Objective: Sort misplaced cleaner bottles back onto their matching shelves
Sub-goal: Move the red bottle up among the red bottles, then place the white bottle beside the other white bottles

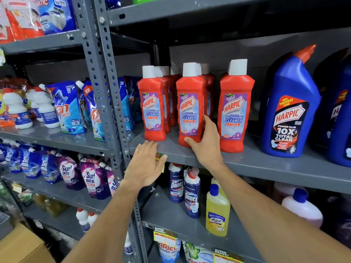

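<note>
Three rows of red Harpic bathroom cleaner bottles with white caps stand on the grey middle shelf [266, 162]. My right hand [204, 141] wraps the lower part of the front bottle of the middle row [189, 105], thumb at its base and fingers on its right side. The left row's front bottle [152, 103] and the right row's front bottle [236, 107] stand beside it. My left hand [146, 164] lies flat and empty on the shelf's front edge, below the left bottle, over a small price tag [159, 155].
Large blue Harpic bottles [288, 109] stand at the right of the same shelf. Below are two Domex bottles [191, 194], a yellow Lizol bottle [217, 211] and a pink bottle [302, 209]. Detergent pouches [66, 109] fill the left rack behind a grey upright post [106, 88].
</note>
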Demonstrator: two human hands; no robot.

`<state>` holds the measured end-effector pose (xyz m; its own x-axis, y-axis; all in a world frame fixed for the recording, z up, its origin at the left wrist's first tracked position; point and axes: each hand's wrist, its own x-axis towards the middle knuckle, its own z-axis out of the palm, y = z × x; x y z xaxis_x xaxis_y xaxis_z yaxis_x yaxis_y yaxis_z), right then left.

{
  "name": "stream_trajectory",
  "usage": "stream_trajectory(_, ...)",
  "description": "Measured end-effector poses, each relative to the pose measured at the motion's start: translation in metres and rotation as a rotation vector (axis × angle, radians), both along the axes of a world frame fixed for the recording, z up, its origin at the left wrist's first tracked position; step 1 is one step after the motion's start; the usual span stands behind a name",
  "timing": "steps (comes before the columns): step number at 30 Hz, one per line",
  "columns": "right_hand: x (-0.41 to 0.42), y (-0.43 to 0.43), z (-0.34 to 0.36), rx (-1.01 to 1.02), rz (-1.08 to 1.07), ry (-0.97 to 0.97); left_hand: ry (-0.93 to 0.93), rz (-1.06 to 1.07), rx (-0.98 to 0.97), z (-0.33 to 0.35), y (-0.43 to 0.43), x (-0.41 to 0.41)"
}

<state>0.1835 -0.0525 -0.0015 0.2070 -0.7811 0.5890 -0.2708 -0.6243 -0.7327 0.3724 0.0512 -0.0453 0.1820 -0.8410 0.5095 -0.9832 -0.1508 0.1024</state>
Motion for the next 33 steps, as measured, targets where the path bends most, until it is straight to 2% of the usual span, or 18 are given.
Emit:
stream_trajectory(4, -0.006, 0.022, -0.001, -0.184, -0.057, -0.080, -0.073, 0.020, -0.117, -0.012, 0.009, -0.006)
stream_trajectory(7, -0.004, 0.050, -0.025, -0.444, -0.112, -0.044, -0.115, 0.030, -0.227, -0.035, 0.023, -0.013)
stream_trajectory(10, 0.005, 0.079, -0.077, -0.583, 0.012, 0.053, -0.084, -0.001, -0.238, -0.076, 0.029, -0.016)
stream_trajectory(12, 0.008, 0.086, -0.113, -0.491, 0.097, 0.137, -0.067, -0.012, -0.179, -0.106, 0.029, -0.017)
stream_trajectory(15, 0.006, 0.074, -0.160, -0.218, 0.099, 0.214, -0.007, 0.030, -0.040, -0.151, 0.025, -0.016)
stream_trajectory(18, 0.004, 0.057, -0.197, 0.028, 0.072, 0.184, 0.091, 0.033, 0.109, -0.202, 0.019, -0.008)
stream_trajectory(24, 0.032, 0.029, -0.251, 0.373, -0.108, 0.120, 0.171, 0.064, 0.453, -0.280, 0.009, 0.014)
stream_trajectory(28, 0.050, 0.009, -0.264, 0.558, -0.218, 0.090, 0.180, 0.130, 0.511, -0.303, 0.002, 0.029)
stream_trajectory(33, 0.061, -0.012, -0.278, 0.671, -0.286, 0.040, 0.192, 0.145, 0.531, -0.313, -0.001, 0.035)
